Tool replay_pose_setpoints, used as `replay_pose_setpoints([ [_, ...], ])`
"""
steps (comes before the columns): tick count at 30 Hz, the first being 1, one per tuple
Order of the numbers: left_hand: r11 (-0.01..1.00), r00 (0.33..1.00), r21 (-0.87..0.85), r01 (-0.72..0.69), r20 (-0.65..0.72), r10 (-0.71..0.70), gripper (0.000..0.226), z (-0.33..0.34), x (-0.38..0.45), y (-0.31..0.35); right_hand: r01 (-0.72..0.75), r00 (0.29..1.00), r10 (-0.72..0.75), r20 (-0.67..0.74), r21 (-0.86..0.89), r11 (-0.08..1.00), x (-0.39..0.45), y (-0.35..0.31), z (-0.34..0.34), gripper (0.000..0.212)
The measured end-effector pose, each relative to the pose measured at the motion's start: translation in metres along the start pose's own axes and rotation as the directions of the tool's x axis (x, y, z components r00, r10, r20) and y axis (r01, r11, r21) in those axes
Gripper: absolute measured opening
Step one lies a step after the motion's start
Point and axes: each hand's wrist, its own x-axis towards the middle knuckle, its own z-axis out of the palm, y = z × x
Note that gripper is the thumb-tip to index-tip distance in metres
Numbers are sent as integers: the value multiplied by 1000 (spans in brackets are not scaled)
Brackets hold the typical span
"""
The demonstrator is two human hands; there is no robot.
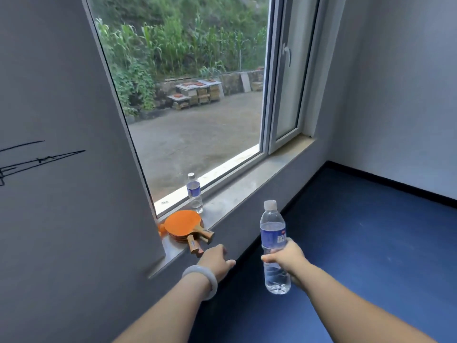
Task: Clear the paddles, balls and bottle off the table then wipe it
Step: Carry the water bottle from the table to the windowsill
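**Bottle in hand at the window sill**

The person stands at the window, both bare arms stretched forward. The right hand (288,256) has its grip closed round a clear water bottle (273,246) with a blue label and white cap, held upright in the air over the blue floor (358,243), fingers wrapped about its middle. The bottle is just off the edge of the grey window sill (237,194), not touching it.

The left hand (215,259), with a pale bangle (201,282) on the wrist, reaches toward the near end of the sill. Its grip is released: the fingers are relaxed, holding nothing, close to the paddle handles but apart from them.

On the sill lie stacked paddles (184,225), orange rubber facing up, wooden handles pointing toward the room. An orange ball (162,229) peeks out beside them against the wall. A second water bottle (194,193) stands upright on the sill just behind the paddles, next to the glass.

Black scribbles (37,159) mark the grey wall at the left.
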Motion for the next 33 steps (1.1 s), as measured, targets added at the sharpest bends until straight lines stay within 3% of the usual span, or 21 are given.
replay_pose_setpoints([
  [6,997,996,6,75,-45,-74,44,-31,112,11,28,998,-26,57,-28,999,122,-42,19,50],
  [13,982,986,-113,149,-64,-157,49,-70,214,5,20,987,-4,158,-96,995,242,-85,51,48],
  [21,939,945,-195,283,-109,-308,45,-103,272,-16,24,949,40,314,-199,980,337,-126,114,54],
  [33,821,832,-368,436,-183,-524,19,-116,334,-21,121,838,31,544,-242,963,448,-156,197,49],
])
